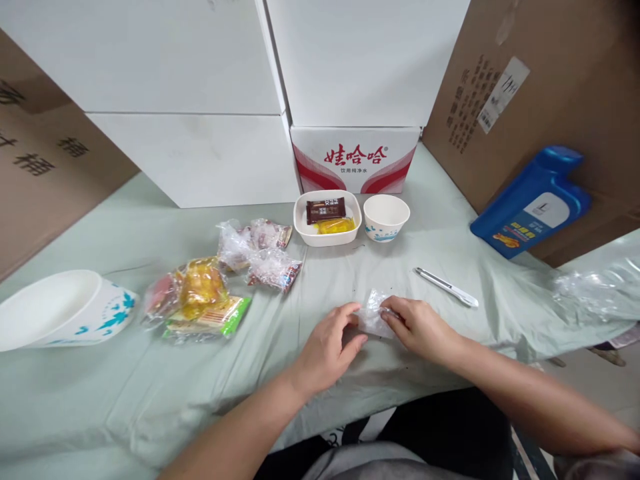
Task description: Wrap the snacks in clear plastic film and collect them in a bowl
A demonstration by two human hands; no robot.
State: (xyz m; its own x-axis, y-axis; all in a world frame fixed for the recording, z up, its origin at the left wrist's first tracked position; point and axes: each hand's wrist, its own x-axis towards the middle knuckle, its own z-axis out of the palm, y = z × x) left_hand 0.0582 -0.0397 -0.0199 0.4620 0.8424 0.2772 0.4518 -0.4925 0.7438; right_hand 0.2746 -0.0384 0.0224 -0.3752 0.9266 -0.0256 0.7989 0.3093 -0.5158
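Note:
A small clear plastic bag (374, 323) lies crumpled at the front of the table between my hands. My right hand (417, 328) pinches its right side between thumb and fingers. Beside its left edge is my left hand (327, 347), fingers curved and thumb held apart, the fingertips at the plastic; whether they press on it is hard to see. To the right of the bag lies a white utility knife (447, 287). Beyond it stands a white paper bowl (386, 217) with a blue print, next to a white tray (327, 240) holding a brown snack packet (325, 211) and a yellow one (335, 226).
Wrapped snacks (203, 290) and crumpled clear bags (260, 250) lie at left, near a large paper tub (75, 310). A blue bottle (530, 200) and clear plastic (600, 287) are at right. White boxes (195, 157) and brown cartons (540, 87) wall the back and sides.

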